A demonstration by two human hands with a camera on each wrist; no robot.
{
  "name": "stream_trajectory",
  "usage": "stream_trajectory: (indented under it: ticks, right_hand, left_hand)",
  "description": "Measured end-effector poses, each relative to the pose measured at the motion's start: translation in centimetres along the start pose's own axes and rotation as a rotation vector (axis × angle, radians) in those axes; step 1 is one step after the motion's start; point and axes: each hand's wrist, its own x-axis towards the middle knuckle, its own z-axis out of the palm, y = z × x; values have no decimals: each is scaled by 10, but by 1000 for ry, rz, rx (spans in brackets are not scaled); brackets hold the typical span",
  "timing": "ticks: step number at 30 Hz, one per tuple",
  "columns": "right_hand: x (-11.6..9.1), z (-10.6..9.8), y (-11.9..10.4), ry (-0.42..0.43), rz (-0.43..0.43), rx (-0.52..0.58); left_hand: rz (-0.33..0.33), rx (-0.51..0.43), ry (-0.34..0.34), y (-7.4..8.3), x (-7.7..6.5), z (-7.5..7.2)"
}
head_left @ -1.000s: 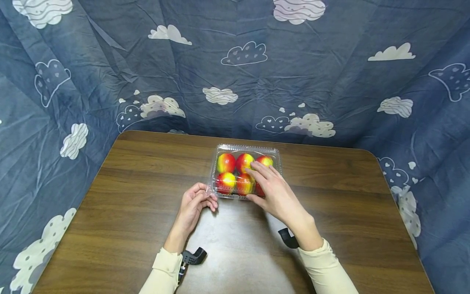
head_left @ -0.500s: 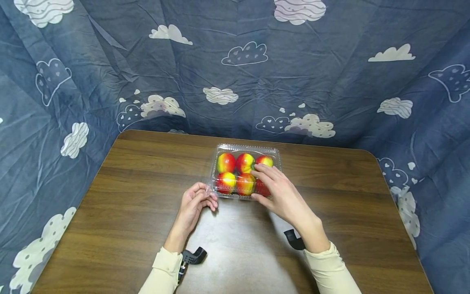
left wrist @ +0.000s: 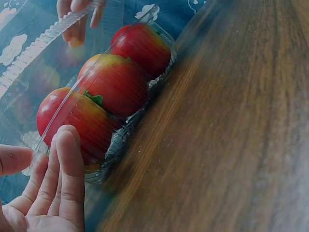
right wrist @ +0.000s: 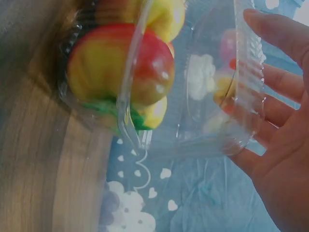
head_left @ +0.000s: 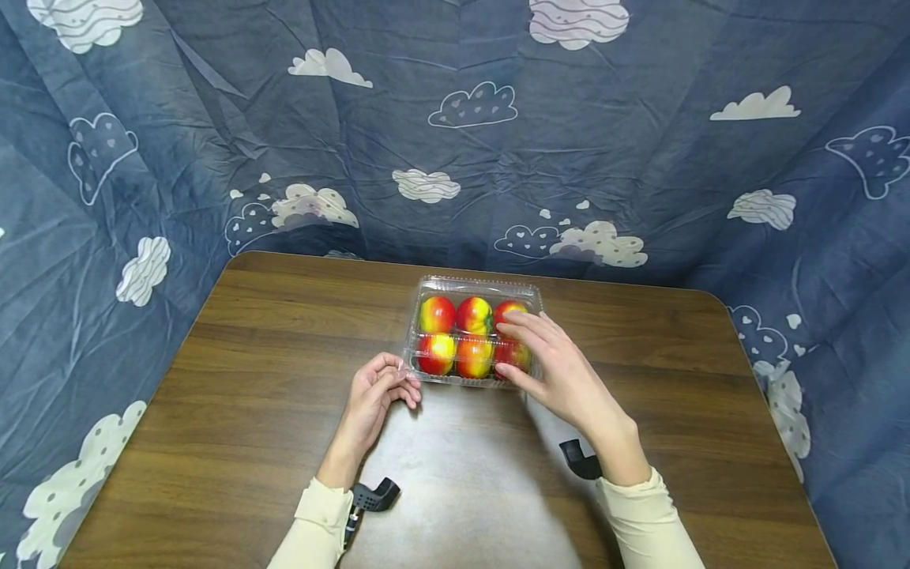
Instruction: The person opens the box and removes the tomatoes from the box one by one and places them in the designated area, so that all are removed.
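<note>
A clear plastic clamshell box (head_left: 479, 283) stands before me in the head view, holding several red-and-yellow fruits (head_left: 437, 314) with bits of green at their stems. My left hand (head_left: 375, 391) pinches the near left corner of the box between thumb and fingers. Over the right end of the box, my right hand (head_left: 565, 381) is spread, thumb apart from slightly bent fingers. The right wrist view shows the lid (right wrist: 193, 140) standing raised off the base, with the right fingers (right wrist: 277, 108) behind its ribbed rim, partly seen through the plastic. Fruit reflections show on the lid.
The box sits toward the back of a brown wooden table (head_left: 298, 316) with rounded far corners. A blue curtain (head_left: 455, 150) with white clouds hangs behind and at both sides. Black wrist mounts (head_left: 377, 495) sit beside the cream sleeves (head_left: 313, 525).
My right hand has slid to the right along the box, uncovering more of the middle fruits. The lid's front edge has shifted slightly. My left hand stays at its corner.
</note>
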Motion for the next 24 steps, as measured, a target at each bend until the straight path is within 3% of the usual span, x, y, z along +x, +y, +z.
stream_trajectory:
  ticks: [13, 24]
  right_hand:
    - [2, -5, 20, 146, -11, 149]
    - [4, -6, 34, 271, 54, 235]
  left_hand:
    - [8, -6, -5, 2, -1, 1]
    - [12, 6, 1, 1, -1, 1]
